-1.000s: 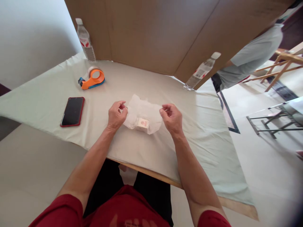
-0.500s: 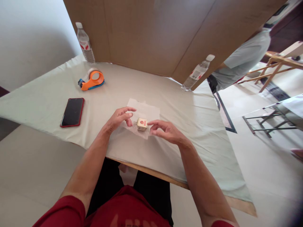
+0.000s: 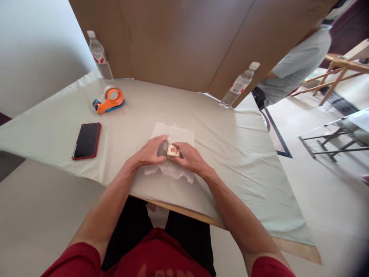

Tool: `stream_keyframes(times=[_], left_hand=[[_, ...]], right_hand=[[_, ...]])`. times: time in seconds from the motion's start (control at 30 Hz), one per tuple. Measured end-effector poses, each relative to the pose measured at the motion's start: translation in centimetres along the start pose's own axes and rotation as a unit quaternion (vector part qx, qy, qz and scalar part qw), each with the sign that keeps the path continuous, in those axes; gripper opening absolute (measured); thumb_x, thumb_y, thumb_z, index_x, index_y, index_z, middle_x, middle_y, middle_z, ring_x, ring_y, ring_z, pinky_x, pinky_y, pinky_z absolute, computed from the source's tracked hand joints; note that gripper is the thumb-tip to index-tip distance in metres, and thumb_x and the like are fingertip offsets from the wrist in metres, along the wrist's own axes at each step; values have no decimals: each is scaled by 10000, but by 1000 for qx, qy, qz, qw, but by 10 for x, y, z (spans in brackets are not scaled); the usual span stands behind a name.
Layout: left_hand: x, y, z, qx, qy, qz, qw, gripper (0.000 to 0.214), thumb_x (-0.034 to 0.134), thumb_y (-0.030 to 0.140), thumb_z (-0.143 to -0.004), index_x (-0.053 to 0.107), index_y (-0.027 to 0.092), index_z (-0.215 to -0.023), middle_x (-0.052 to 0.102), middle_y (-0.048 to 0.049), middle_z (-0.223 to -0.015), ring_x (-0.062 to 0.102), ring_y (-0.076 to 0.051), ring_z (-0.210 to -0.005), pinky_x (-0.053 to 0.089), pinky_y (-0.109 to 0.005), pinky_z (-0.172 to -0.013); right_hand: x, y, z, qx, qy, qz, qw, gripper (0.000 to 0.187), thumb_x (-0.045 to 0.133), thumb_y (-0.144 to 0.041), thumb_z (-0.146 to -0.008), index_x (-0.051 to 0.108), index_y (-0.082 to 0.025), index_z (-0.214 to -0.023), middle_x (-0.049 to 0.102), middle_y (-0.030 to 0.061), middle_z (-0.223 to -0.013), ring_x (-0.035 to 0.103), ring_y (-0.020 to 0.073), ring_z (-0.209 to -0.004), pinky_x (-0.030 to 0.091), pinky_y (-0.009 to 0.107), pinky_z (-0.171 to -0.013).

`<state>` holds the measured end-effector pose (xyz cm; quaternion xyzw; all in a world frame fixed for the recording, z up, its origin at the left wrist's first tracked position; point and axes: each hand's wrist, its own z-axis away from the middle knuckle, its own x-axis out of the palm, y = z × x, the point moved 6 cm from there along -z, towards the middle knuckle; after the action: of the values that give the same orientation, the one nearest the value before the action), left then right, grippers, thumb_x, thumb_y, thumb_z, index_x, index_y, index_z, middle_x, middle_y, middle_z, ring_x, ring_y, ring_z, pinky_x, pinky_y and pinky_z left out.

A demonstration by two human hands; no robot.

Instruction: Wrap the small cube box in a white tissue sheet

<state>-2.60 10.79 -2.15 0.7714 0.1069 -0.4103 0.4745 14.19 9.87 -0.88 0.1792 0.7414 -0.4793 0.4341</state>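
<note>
A small tan box with a red label [image 3: 173, 151] sits on a thin white sheet of paper [image 3: 175, 132] spread on the cloth-covered table [image 3: 219, 154]. My left hand [image 3: 150, 153] lies on the sheet at the box's left side, fingers together and curved toward it. My right hand [image 3: 190, 157] is closed around the box's right side, fingertips on its top edge. The near edge of the sheet is crumpled below both hands.
A red-cased phone [image 3: 86, 140] lies at the left, an orange tape dispenser [image 3: 109, 100] behind it. Water bottles stand at the back left [image 3: 99, 57] and back right [image 3: 238, 85] against a cardboard screen [image 3: 187, 38]. Another person's sleeve [image 3: 300, 63] shows at the right.
The sheet, held bunched over the box, was laid flat. Both hands then closed in from the sides onto the box.
</note>
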Motion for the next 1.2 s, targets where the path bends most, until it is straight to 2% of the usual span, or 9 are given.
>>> stream_keyframes(times=[0.17,0.3,0.37,0.47,0.53,0.63,0.77,0.9,1.2], left_hand=[[17,-5,0,-31,-67,-70,995,1012,755,562,-717,343,142,-1540,369,-195,-1610,299,-367,-1518,243,-506,-1244],[19,-6,-1,-33,-71,-93,993,1018,752,563,-720,338,129,-1542,373,-194,-1609,281,-368,-1525,216,-495,-1247],[20,-6,-1,-26,-70,-94,993,1010,750,568,-724,341,146,-1544,383,-183,-1605,287,-367,-1522,214,-492,-1245],[20,-5,-1,-15,-69,-89,994,1000,759,566,-724,341,185,-1548,395,-169,-1601,298,-369,-1517,213,-507,-1240],[20,-5,-1,-14,-68,-87,994,1012,769,571,-718,338,192,-1551,390,-172,-1604,295,-374,-1517,205,-518,-1239],[19,-7,0,-24,-79,-96,992,1048,764,601,-718,317,170,-1563,367,-189,-1613,271,-363,-1529,186,-504,-1246],[16,-12,1,-57,-100,-129,985,1111,739,670,-708,286,152,-1580,315,-193,-1640,210,-356,-1552,111,-512,-1262],[15,-14,2,-77,-119,-145,979,1126,737,685,-699,285,158,-1585,263,-186,-1661,169,-365,-1561,61,-552,-1259],[12,-11,5,-90,-121,-165,975,1112,732,694,-702,291,180,-1585,259,-194,-1661,191,-375,-1554,82,-568,-1247]], right_hand=[[-51,50,24,81,137,20,987,505,667,-375,-806,617,-192,-1274,695,139,-1251,654,308,-1115,522,481,-954],[-74,98,47,181,87,72,977,509,663,-364,-772,637,-157,-1236,710,168,-1183,655,355,-1092,509,537,-952],[-80,100,52,186,89,105,973,543,670,-394,-776,627,-162,-1264,673,191,-1266,614,395,-1176,473,588,-993],[-84,70,49,132,184,138,964,575,646,-451,-843,581,-187,-1350,573,203,-1423,515,405,-1323,395,623,-1083],[-72,39,38,59,185,119,974,514,581,-437,-912,577,-198,-1367,587,187,-1410,513,357,-1344,372,578,-1138],[-28,2,18,-54,22,86,995,639,616,-517,-891,527,-198,-1438,516,172,-1499,465,334,-1409,369,528,-1174],[14,5,16,-46,-126,90,987,988,726,-653,-759,404,-131,-1534,389,227,-1591,371,385,-1476,337,568,-1190],[19,22,26,-25,-126,99,987,1034,714,-692,-757,381,-121,-1552,335,225,-1624,322,384,-1506,285,563,-1220],[17,23,25,-29,-101,84,991,1007,706,-712,-747,409,-170,-1542,370,215,-1609,359,383,-1487,321,579,-1196]])
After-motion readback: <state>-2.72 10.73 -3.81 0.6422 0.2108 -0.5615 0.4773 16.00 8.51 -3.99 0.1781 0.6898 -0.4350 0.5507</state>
